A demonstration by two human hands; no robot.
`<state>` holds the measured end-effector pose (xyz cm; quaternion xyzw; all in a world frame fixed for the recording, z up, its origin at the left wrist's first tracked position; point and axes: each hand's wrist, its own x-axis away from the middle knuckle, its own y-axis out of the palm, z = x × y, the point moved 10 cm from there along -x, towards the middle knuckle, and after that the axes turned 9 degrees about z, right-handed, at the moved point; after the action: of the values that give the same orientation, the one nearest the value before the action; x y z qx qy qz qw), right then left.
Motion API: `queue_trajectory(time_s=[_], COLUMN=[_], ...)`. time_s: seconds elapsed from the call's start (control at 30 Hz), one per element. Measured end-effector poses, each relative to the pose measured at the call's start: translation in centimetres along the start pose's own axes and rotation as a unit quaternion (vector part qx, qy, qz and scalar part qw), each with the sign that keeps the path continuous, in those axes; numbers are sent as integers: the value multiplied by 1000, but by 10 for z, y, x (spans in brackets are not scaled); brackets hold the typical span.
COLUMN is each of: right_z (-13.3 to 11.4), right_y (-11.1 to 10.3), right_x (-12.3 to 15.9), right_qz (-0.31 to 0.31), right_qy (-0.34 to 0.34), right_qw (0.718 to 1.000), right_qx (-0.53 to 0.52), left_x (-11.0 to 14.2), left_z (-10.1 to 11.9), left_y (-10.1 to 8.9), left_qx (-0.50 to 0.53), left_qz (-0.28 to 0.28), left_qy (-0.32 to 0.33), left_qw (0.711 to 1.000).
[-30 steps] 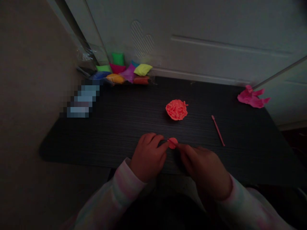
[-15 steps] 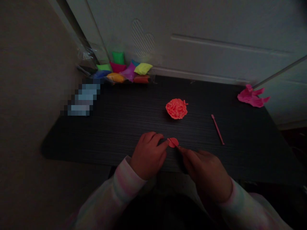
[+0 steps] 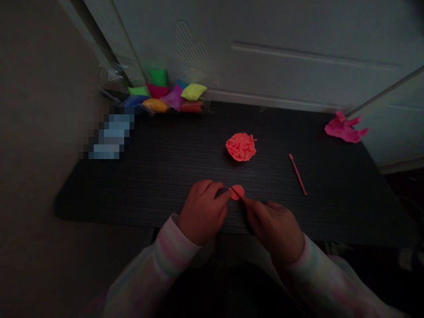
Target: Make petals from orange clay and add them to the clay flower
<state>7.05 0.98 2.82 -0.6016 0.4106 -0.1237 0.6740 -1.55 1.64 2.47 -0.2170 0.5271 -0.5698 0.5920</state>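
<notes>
A small flat disc of orange-red modelling clay (image 3: 237, 193) lies near the front edge of the dark table. My left hand (image 3: 204, 213), fingers bent, holds its left edge at the tips of thumb and finger. In my closed right hand (image 3: 275, 227) is a thin modelling tool (image 3: 239, 195), laid slantwise across the disc; most of its handle is hidden by the hand. Beyond the hands sits a small ruffled clay bowl (image 3: 241, 147) of the same colour, filled with crumpled clay strips. One thin strip sticks out over its right rim.
A pink stick-like tool (image 3: 298, 174) rests on the table (image 3: 172, 159) to the right. Crumpled pink clay or wrapping (image 3: 346, 128) lies at the far right corner. Several coloured clay packets (image 3: 172, 95) stand against the white panel (image 3: 281, 26) at the back left, beside a blurred-out object (image 3: 114, 132).
The tool in my right hand now reaches further across the disc, and that hand has shifted slightly left. My left hand stays at the disc's edge. The whole view has moved a little.
</notes>
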Motion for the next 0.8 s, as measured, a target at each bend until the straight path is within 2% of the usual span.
queue_trajectory(time_s=[0.23, 0.43, 0.8], right_z=[2, 5, 3], right_y=[-2, 1, -1], right_x=[3, 4, -2], right_qz=[5, -22, -23], right_qy=[3, 4, -5], right_qw=[1000, 1000, 1000], right_qx=[-13, -20, -20], left_x=[0, 0, 0], left_z=[0, 0, 1], left_y=[0, 3, 0], left_qx=[8, 8, 23], left_qz=[1, -15, -1], left_qy=[2, 1, 6], left_qw=[1000, 1000, 1000])
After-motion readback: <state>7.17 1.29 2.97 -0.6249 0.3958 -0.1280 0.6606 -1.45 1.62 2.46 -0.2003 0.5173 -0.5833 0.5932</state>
